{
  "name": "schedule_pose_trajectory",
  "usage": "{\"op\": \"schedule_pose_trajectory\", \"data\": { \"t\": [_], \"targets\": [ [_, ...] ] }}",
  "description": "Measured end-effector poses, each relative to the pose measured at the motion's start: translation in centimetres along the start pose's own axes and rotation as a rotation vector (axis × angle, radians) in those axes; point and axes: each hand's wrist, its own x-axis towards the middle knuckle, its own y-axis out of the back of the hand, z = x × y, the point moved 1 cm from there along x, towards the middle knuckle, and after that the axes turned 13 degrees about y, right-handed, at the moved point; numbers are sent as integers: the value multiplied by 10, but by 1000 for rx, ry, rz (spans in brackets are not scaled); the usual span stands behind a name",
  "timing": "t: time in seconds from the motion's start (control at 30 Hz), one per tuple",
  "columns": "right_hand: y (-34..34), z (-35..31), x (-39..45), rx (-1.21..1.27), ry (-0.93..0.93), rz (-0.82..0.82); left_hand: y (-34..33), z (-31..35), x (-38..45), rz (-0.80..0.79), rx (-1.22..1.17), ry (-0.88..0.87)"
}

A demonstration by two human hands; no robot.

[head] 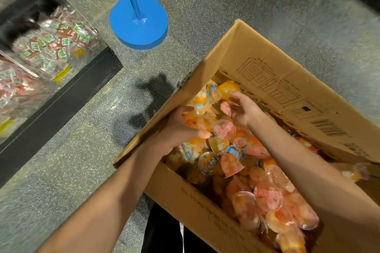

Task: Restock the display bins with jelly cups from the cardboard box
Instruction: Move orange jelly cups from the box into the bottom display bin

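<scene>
An open cardboard box (pixel 257 63) fills the right half of the view, holding several orange and pink jelly cups (pixel 267 197). Both my hands are inside it near its far left corner. My left hand (pixel 183 127) is cupped around a few orange jelly cups (pixel 196 122), with a pink-lidded cup (pixel 224 129) resting against its fingertips. My right hand (pixel 240 107) hovers just beyond, fingers loosely curled over the pile, touching an orange cup (pixel 227 88). Clear display bins (pixel 51 43) with red-and-green wrapped sweets sit at the upper left.
A blue round stand base (pixel 138 22) with its pole stands on the speckled grey floor beyond the box. A black shelf plinth (pixel 61 104) runs diagonally below the bins. My dark trousers show at the bottom centre.
</scene>
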Motion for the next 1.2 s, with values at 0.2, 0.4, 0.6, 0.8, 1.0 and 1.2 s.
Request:
{"op": "schedule_pose_trajectory", "data": {
  "t": [0.2,0.4,0.6,0.8,1.0,1.2],
  "targets": [
    [-26,14,86,-151,56,146,3,1,11,106,198,-86],
    [-11,15,19,-146,11,-24,-2,-4,10,181,325,-142],
    [19,10,-89,-150,325,-97,-12,-8,-5,149,353,-254],
    [62,5,-201,-318,682,142,-54,11,-75,232,235,-408],
    [115,7,-324,-153,751,399,-140,17,-162,157,282,-580],
    [193,30,-447,-154,919,657,-250,-4,-250,-50,321,-766]
  ]
}}
